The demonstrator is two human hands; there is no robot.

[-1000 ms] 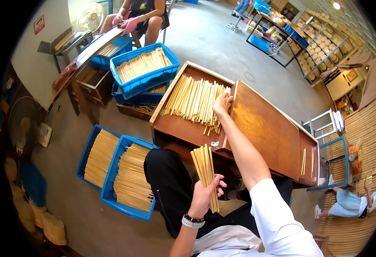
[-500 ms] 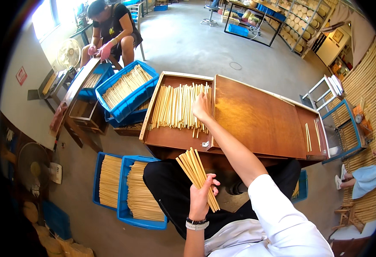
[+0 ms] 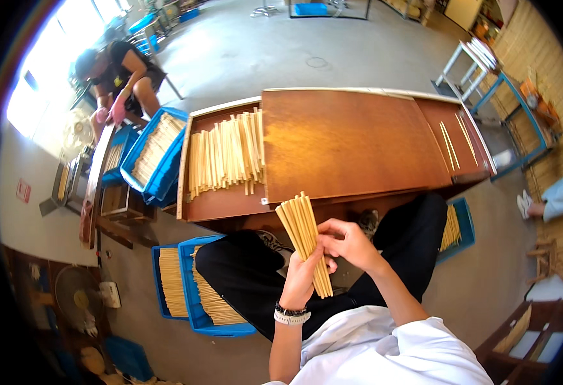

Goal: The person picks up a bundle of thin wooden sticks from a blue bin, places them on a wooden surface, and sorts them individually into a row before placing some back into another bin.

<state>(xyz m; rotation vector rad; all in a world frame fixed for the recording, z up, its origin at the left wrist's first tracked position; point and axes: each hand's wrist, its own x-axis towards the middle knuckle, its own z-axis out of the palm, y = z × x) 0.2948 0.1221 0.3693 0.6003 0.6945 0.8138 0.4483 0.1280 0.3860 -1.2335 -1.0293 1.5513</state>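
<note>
Upright over my lap, my left hand (image 3: 301,277) is wrapped round a bundle of pale wooden sticks (image 3: 302,224), slim like chopsticks. Their upper ends fan out slightly above my fist. My right hand (image 3: 352,244) meets the bundle from the right, thumb and fingers pinched against the sticks just above my left hand. Whether it grips one single stick is hidden. Beyond my knees, many more sticks (image 3: 227,154) lie side by side in the left bay of a brown wooden tray table (image 3: 346,144). A few thin sticks (image 3: 450,146) lie at its right end.
Blue crates (image 3: 191,314) of sticks stand on the floor left of my legs, another blue crate (image 3: 464,221) to the right. Left of the table is a tilted blue crate (image 3: 175,135) of sticks. A co-worker (image 3: 127,77) in pink gloves sits behind it, at a long narrow board (image 3: 95,192).
My right hand has come back from the sticks in the tray to the bundle in my left hand. The view has turned to the right.
</note>
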